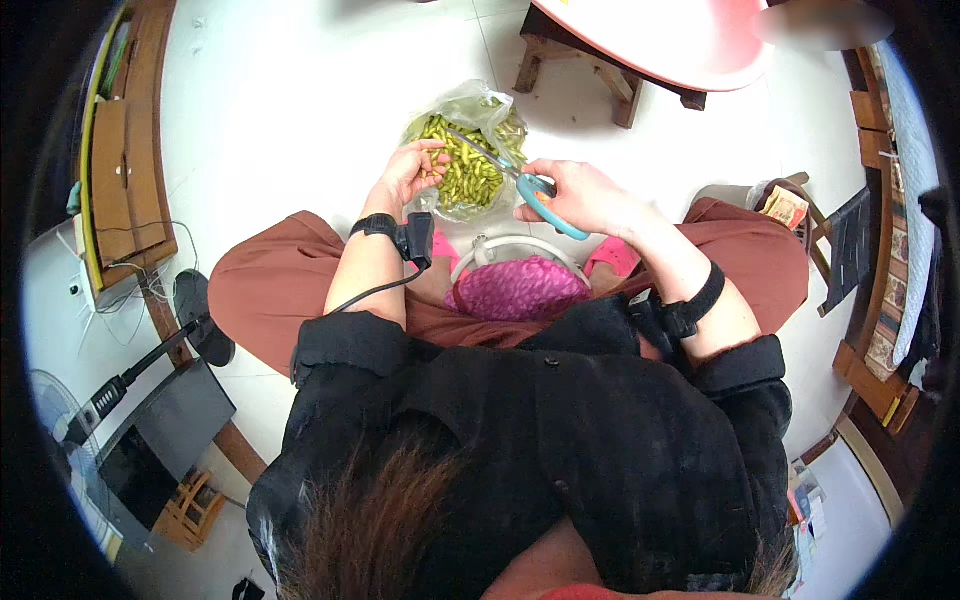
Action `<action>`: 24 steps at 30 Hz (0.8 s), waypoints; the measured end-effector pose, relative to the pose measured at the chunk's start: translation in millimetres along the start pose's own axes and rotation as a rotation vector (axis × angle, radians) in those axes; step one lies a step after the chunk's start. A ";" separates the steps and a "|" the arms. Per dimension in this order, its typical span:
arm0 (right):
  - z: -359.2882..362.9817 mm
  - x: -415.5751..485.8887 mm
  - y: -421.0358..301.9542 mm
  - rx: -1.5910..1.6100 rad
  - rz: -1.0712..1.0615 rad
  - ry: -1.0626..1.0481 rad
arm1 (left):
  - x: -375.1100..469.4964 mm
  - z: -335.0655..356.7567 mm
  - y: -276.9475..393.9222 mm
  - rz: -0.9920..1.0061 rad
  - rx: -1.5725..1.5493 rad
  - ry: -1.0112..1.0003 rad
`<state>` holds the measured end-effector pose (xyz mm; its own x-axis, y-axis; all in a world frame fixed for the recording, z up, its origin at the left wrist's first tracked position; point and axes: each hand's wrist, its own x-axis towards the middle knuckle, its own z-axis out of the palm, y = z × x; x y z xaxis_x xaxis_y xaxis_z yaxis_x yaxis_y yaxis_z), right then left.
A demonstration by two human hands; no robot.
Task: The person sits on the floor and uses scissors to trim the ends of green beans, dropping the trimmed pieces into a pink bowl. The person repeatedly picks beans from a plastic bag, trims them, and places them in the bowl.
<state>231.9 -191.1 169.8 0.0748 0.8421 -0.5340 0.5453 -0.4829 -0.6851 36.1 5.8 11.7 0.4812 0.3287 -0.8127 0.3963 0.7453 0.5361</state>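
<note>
An open clear plastic bag [469,97] stands on the floor in front of me, full of green bean pods [476,176] that look like edamame. My right hand [581,195] grips scissors with teal handles [551,212], the fingers in the loops. Their metal blades [484,150] point up and left over the pods. At the bag's left side is my left hand [411,171], fingers curled above the pods; whether a pod sits between them is unclear. A magenta patterned cloth item [525,289] lies between my feet, beside a white curved rim [517,244].
Beyond the bag, to the right, a pink basin [739,71] rests on a wooden stool [626,97]. A bin [787,206] holding a printed packet stands by my right knee. Left are a wooden cabinet [127,180], loose cables [150,277] and a fan [56,405].
</note>
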 end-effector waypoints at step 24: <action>-8.7 -15.4 -38.2 0.922 -0.448 0.259 | -161.9 94.5 50.7 0.283 -0.454 -0.784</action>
<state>217.2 -183.6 208.5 0.2592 0.9614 -0.0920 -0.2695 -0.0195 -0.9628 52.2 -64.4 192.0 0.9662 0.1716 -0.1923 -0.0783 0.9062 0.4155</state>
